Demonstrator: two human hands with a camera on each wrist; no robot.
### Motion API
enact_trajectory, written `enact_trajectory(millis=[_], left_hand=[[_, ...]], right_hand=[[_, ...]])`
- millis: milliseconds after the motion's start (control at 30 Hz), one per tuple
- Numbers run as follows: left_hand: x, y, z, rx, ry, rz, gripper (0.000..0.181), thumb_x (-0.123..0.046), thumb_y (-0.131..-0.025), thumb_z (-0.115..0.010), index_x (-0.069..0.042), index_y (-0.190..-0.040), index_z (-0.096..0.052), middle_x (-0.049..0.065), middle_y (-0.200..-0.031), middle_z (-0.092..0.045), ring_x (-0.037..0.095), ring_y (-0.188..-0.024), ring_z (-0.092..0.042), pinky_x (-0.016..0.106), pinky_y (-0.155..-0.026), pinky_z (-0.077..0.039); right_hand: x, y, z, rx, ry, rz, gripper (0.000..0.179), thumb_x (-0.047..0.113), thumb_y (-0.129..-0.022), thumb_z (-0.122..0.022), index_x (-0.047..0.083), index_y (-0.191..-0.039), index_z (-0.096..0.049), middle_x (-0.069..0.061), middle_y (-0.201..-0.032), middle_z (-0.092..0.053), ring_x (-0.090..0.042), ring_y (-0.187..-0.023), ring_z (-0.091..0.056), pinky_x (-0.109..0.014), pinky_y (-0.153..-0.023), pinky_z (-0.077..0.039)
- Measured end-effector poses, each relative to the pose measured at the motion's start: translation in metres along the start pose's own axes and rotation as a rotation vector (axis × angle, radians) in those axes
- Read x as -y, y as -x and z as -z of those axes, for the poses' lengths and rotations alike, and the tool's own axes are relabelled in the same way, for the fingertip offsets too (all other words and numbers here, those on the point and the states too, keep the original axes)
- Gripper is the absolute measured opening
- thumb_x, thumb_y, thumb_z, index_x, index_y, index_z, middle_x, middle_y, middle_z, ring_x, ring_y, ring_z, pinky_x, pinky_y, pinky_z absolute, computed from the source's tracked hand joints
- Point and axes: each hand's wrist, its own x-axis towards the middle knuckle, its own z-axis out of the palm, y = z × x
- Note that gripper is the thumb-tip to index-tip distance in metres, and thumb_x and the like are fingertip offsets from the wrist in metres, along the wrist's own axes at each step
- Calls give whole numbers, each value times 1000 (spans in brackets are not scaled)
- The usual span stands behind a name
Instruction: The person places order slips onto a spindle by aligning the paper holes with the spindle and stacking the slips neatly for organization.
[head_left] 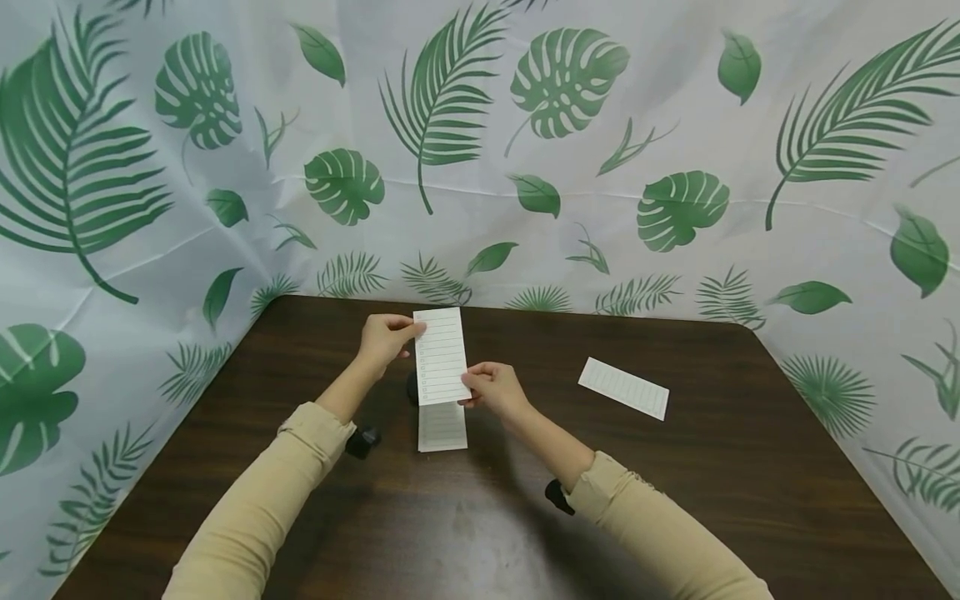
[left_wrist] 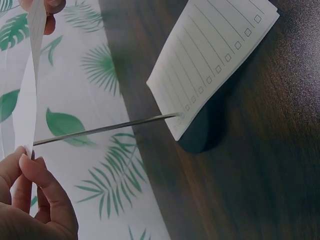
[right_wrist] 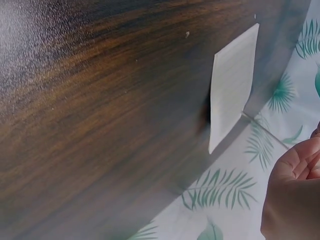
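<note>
Both hands hold a white lined slip with small checkboxes [head_left: 441,357]. My left hand [head_left: 385,340] pinches its upper left edge, and my right hand [head_left: 497,387] pinches the lower right edge. In the left wrist view the slip is seen nearly edge-on. Below it, a stack of similar slips [left_wrist: 212,60] sits on a dark rounded base [left_wrist: 197,132]. A thin metal spike [left_wrist: 105,131] rises from the stack towards the held slip, by the left fingertips; I cannot tell whether it pierces this slip. The right wrist view shows the stack [right_wrist: 232,90] and part of my right hand [right_wrist: 295,190].
Another lined slip [head_left: 624,388] lies flat on the dark wooden table [head_left: 465,525], to the right of the hands. A white curtain with green leaves [head_left: 480,167] stands behind the table and along its sides.
</note>
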Motion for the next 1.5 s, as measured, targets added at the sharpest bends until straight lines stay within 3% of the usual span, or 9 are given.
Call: enact_trajectory(millis=[233,467,700,900,1033,1200,1367,1500], left_hand=[[2,2,3,0,-7,4,32,-21,-88,-66,3,-110,-66,17,-110,-64,9,-72,-56,28,-63,-58],[4,3,0,21,-3,-2,33,-21,-89,-66,4,-111,-66,18,-111,-63,6,-63,-54,19,-55,-53],[0,1,-3,-3,-19,4,31,-22,-88,-66,2,-107,-67,15,-105,-64,9,-61,-53,16,-49,-49],[-2,1,-7,-5,-62,4,30,-23,-89,-66,1,-107,-68,15,-104,-64,7,-60,-50,17,-49,-49],[-2,1,-8,-1,-63,-6,30,-22,-89,-65,1,-108,-67,17,-106,-64,10,-63,-52,19,-51,-51],[1,-2,-5,29,-17,13,34,-22,-90,-64,4,-111,-65,16,-106,-63,8,-56,-52,18,-52,-52],[2,-3,-2,86,89,99,37,-25,-93,-60,3,-117,-62,4,-92,-57,3,-54,-48,17,-57,-52],[2,-3,-4,107,136,134,38,-28,-94,-58,2,-119,-61,-2,-83,-53,3,-56,-47,12,-53,-47]], right_hand=[[-3,-1,-3,17,4,17,17,0,-91,-54,-14,-99,-61,-22,-84,-70,-8,-52,-59,-22,-54,-55],[-8,0,-2,5,6,2,17,0,-91,-55,-14,-98,-61,-23,-85,-70,-9,-53,-60,-23,-54,-55],[-7,-2,0,3,6,-16,17,1,-91,-55,-13,-99,-61,-19,-81,-70,-9,-52,-60,-24,-55,-55],[-8,-2,2,-2,5,-22,16,1,-92,-55,-12,-98,-61,-15,-77,-70,-9,-51,-58,-33,-61,-58],[-7,-2,2,12,2,-10,17,1,-91,-54,-13,-99,-60,-17,-79,-70,-9,-52,-59,-29,-59,-57],[-7,0,1,28,19,-12,19,2,-91,-53,-13,-100,-60,-20,-83,-70,-9,-53,-60,-25,-57,-56],[-5,-1,0,5,30,-48,20,4,-92,-54,-13,-99,-62,-14,-76,-68,-9,-53,-59,-26,-57,-56],[-8,-2,0,-6,49,-74,21,6,-93,-55,-12,-99,-62,-8,-70,-63,-9,-51,-58,-28,-57,-57]])
